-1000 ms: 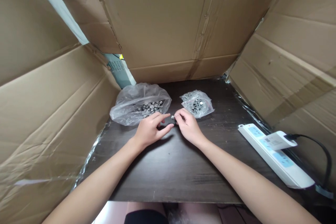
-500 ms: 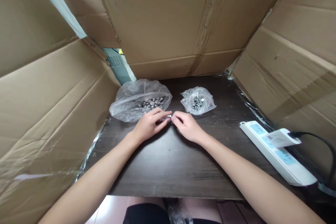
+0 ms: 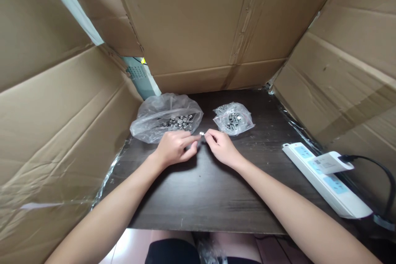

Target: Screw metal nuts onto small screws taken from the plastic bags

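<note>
My right hand (image 3: pixel 223 146) pinches a small shiny metal piece (image 3: pixel 202 133) between thumb and fingertips, just above the dark table (image 3: pixel 198 198). Its exact kind is too small to make out. My left hand (image 3: pixel 177 146) is open, its index finger stretched toward the piece and its thumb held apart below. Whether that fingertip touches the metal I cannot tell. Behind the left hand lies a clear plastic bag (image 3: pixel 148 119), its mouth showing many round metal caps (image 3: pixel 181 121). A smaller clear bag (image 3: pixel 246 121) behind the right hand contains short metal parts (image 3: pixel 234 119) that look like screws.
A white power strip (image 3: pixel 328 181) with a plugged-in white adapter (image 3: pixel 332 163) and black cable lies along the right side. Cardboard walls (image 3: pixel 198 20) enclose the table at the left, back and right. The table's front edge is near my lap.
My left thumb and index finger have parted from the metal piece, and the hand has drawn slightly left. The right hand keeps its pinch, a touch farther right and up.
</note>
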Action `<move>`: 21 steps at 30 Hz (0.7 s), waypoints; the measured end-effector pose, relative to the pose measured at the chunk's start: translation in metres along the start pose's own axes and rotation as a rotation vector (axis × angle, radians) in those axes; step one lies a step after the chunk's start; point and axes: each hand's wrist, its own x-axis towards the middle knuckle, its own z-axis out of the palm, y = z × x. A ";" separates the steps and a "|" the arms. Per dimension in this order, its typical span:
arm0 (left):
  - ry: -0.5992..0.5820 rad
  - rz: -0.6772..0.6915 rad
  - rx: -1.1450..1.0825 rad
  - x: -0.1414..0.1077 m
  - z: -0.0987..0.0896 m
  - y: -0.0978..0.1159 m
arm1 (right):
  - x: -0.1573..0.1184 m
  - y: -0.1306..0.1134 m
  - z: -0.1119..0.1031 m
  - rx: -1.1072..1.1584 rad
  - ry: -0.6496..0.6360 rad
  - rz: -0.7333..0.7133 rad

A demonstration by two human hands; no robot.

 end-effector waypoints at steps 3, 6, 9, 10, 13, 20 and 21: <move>0.065 0.108 0.026 0.000 -0.003 0.003 | 0.001 0.001 0.000 -0.005 0.009 -0.007; 0.040 -0.003 0.011 0.002 -0.005 0.006 | 0.001 0.002 0.000 -0.014 0.008 -0.033; -0.012 -0.121 -0.001 0.003 -0.002 0.006 | 0.001 0.001 0.001 -0.019 0.001 -0.050; -0.035 -0.144 0.001 0.002 -0.001 0.006 | 0.000 0.000 0.001 -0.018 -0.003 -0.053; -0.090 -0.170 0.002 0.000 0.003 0.004 | 0.000 -0.001 0.000 -0.023 -0.010 -0.064; -0.094 -0.114 0.033 0.003 0.003 0.004 | 0.000 0.000 0.001 -0.025 -0.016 -0.075; -0.077 -0.102 0.035 0.003 0.002 0.004 | 0.000 0.001 0.001 -0.031 -0.018 -0.078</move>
